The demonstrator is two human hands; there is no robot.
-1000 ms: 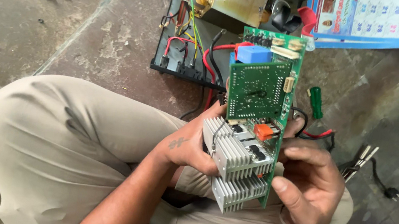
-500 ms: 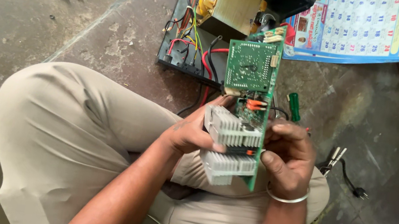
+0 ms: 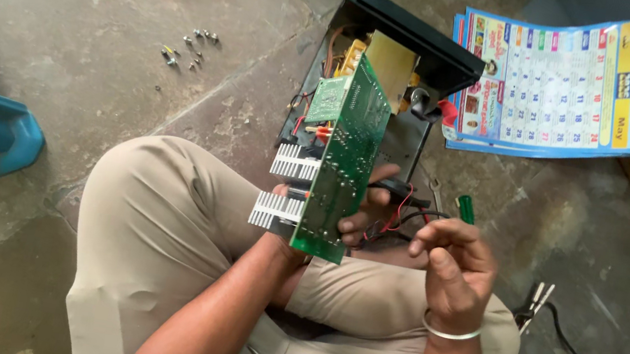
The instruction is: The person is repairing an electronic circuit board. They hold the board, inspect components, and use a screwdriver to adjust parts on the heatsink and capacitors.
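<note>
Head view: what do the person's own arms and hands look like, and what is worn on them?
Both forearms are bare, with no sleeves in view and no gloves. The right hand has a thin silver-coloured bangle round the wrist. The left hand is mostly hidden behind a green circuit board; no ring, watch or band shows on it. No markings are visible on either arm.

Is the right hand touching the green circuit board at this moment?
Apart. The head view shows the right hand to the side of the green circuit board, with wires between them.
</note>
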